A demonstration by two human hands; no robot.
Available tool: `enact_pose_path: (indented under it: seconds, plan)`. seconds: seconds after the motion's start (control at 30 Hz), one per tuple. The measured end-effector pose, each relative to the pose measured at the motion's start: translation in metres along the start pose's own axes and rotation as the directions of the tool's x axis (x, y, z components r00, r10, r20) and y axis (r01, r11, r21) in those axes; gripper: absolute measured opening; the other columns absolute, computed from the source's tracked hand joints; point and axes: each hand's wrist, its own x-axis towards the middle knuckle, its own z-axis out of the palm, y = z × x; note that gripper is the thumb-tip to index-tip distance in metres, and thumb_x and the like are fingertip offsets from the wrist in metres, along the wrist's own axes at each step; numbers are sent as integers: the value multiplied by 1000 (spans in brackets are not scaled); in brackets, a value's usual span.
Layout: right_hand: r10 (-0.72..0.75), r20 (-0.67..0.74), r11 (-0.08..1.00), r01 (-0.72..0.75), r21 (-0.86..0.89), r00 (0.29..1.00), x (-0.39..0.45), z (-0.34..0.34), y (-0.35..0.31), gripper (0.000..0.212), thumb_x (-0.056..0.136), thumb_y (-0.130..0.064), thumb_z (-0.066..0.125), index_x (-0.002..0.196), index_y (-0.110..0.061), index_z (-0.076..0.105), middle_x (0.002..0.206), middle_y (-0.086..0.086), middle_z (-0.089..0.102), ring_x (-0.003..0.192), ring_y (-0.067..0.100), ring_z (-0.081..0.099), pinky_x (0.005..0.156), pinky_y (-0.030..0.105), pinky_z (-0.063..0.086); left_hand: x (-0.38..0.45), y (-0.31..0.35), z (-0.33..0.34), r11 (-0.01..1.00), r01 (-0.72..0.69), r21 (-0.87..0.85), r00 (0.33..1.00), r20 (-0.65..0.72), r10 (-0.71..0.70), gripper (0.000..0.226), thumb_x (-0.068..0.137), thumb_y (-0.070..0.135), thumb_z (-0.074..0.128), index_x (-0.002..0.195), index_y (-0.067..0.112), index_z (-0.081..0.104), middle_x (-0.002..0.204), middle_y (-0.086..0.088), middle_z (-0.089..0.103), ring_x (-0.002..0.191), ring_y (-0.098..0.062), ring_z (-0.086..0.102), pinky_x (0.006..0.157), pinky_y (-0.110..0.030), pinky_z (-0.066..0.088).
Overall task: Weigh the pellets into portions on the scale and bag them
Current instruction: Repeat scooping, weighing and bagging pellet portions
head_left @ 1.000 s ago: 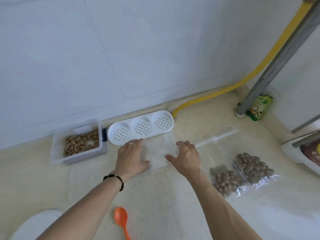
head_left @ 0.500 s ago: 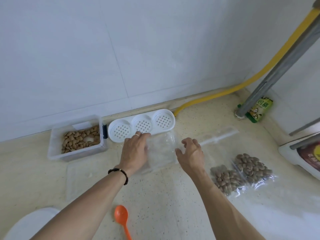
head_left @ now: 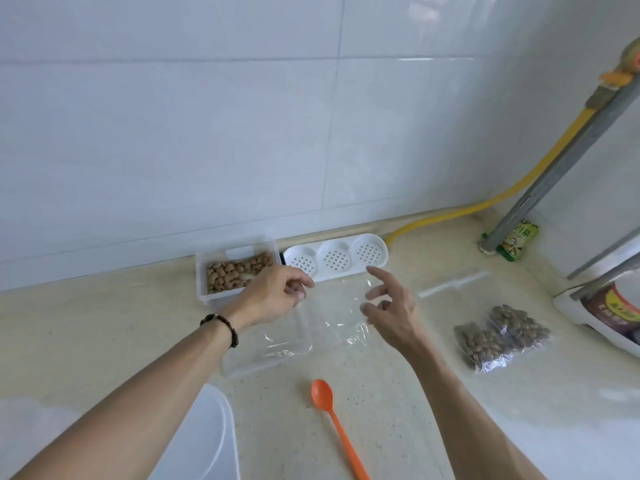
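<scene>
An empty clear bag [head_left: 334, 308] hangs between my hands, just above the counter. My left hand [head_left: 273, 297] pinches its left top edge with curled fingers. My right hand [head_left: 391, 306] holds the right edge between thumb and bent fingers, with the index finger sticking up. Brown pellets [head_left: 235, 270] lie in a clear box [head_left: 202, 275] by the wall, behind my left hand. Two filled pellet bags [head_left: 481, 341] [head_left: 519, 323] lie to the right. An orange spoon [head_left: 332, 417] rests on the counter in front. No scale is recognisable.
A white perforated three-cup tray [head_left: 334, 259] stands against the wall. A clear lid [head_left: 266, 355] lies under my left wrist and a white plastic lid [head_left: 211, 441] at bottom left. Another empty zip bag [head_left: 453, 287], a green packet [head_left: 517, 242], a grey pipe [head_left: 554, 174] and a large sack [head_left: 609, 313] are on the right.
Both hands went from lying flat on the clear bag to lifting it by its edges. My view has swung left and up, so everything sits further right.
</scene>
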Motion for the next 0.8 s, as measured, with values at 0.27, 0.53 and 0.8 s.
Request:
enact_pose_path:
  seconds: [0.27, 0.53, 0.8]
  plan:
    - [168, 157, 985, -170, 3, 973, -77, 112, -31, 16, 84, -6, 67, 97, -14, 68, 67, 3, 64, 52, 7, 59, 56, 23, 49, -91, -80, -67, 982, 42, 185, 984, 162, -72, 16, 87, 9, 65, 98, 18, 72, 89, 5, 67, 84, -10, 63, 76, -19, 50]
    - [344, 174, 936, -352, 18, 923, -111, 175, -22, 13, 87, -9, 68, 99, -14, 67, 78, 6, 72, 59, 11, 59, 59, 24, 50, -117, -137, -73, 932, 94, 350, 978, 143, -152, 8, 83, 16, 68, 89, 21, 70, 77, 16, 61, 80, -10, 63, 76, -23, 49]
    - [346, 138, 926, -314, -210, 928, -113, 185, -13, 16, 93, -24, 63, 103, -12, 67, 87, 2, 70, 73, 13, 63, 64, 28, 54, -133, -161, -50, 889, 38, 456, 999, -19, -33, 34, 89, 31, 63, 120, 17, 64, 120, -1, 63, 111, -24, 57, 98, -35, 39]
